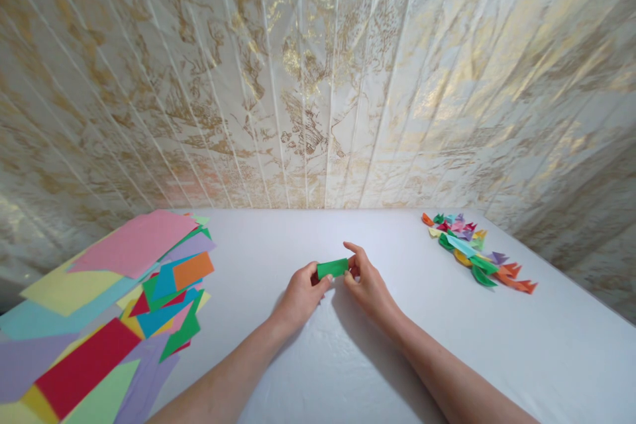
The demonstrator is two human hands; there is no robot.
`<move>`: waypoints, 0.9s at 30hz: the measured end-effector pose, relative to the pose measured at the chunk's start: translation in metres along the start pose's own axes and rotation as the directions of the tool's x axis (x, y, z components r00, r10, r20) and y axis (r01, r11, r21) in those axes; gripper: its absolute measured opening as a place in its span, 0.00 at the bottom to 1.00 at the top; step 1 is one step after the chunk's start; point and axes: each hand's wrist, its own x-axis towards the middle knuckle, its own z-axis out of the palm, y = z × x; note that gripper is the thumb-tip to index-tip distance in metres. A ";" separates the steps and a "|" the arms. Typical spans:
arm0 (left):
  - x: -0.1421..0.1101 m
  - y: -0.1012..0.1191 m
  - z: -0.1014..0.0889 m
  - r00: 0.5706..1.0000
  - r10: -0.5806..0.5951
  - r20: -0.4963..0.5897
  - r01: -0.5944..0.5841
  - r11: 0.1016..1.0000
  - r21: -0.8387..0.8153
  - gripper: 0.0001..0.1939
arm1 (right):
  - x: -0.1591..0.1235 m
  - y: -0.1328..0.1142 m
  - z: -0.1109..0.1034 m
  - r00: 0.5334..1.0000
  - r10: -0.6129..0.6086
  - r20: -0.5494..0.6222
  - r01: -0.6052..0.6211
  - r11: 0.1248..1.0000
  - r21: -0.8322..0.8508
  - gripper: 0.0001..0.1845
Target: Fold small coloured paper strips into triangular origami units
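Here, low over the middle of the table, the left hand (pixel 301 291) has its fingers closed in a pinch; it has hold of a small green paper (pixel 332 269) by the left end, thumb laid across the lower part of the near face; and at the other end sits the right hand (pixel 368 285), partly open, index finger raised and pointing away from the rest, thumb and bent fingers right up at the paper's right end; whether they grip it or only touch it, I cannot tell from here; the strip itself lies nearly level between the two hands, tipped a little up to the right.

Around them spreads the white table (pixel 318 371), a soft shadow falling beneath the right forearm; over to the left, well apart from the hands, a loose heap of coloured sheets overlaps in every direction; a large pink sheet (pixel 144 242) lies towards the back, a dark red sheet (pixel 88 368) nearer the front, a small orange rectangle (pixel 193 269) on the side facing the hands; across on the right, a cluster of folded paper pieces (pixel 483 271) in many colours; and behind it all, a pleated, gold-patterned cloth (pixel 308 79).
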 end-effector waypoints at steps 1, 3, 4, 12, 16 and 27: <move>0.000 0.000 0.000 1.000 0.000 -0.004 0.000 1.000 -0.005 0.11 | 0.000 0.000 -0.001 1.000 0.000 -0.001 0.000 1.000 -0.007 0.32; 0.001 -0.001 0.000 1.000 -0.003 -0.019 0.002 1.000 -0.024 0.12 | 0.001 0.001 -0.003 1.000 0.001 -0.022 -0.002 1.000 -0.014 0.30; 0.001 -0.001 -0.001 1.000 -0.008 -0.027 0.007 0.999 -0.033 0.12 | 0.002 0.002 -0.005 0.999 0.006 -0.044 -0.007 1.000 -0.014 0.29; 0.003 -0.004 -0.003 0.999 0.004 -0.037 -0.006 0.999 -0.035 0.10 | 0.007 0.002 -0.010 0.994 0.064 0.090 -0.085 0.962 0.260 0.13; 0.003 -0.005 -0.003 0.999 0.036 -0.005 -0.036 0.999 -0.028 0.08 | 0.003 -0.006 -0.004 0.979 0.047 0.200 -0.090 0.974 0.209 0.14; 0.002 -0.002 -0.001 0.999 0.031 -0.040 -0.031 0.999 -0.010 0.06 | 0.000 -0.006 0.001 0.992 0.062 0.108 -0.079 0.983 0.167 0.13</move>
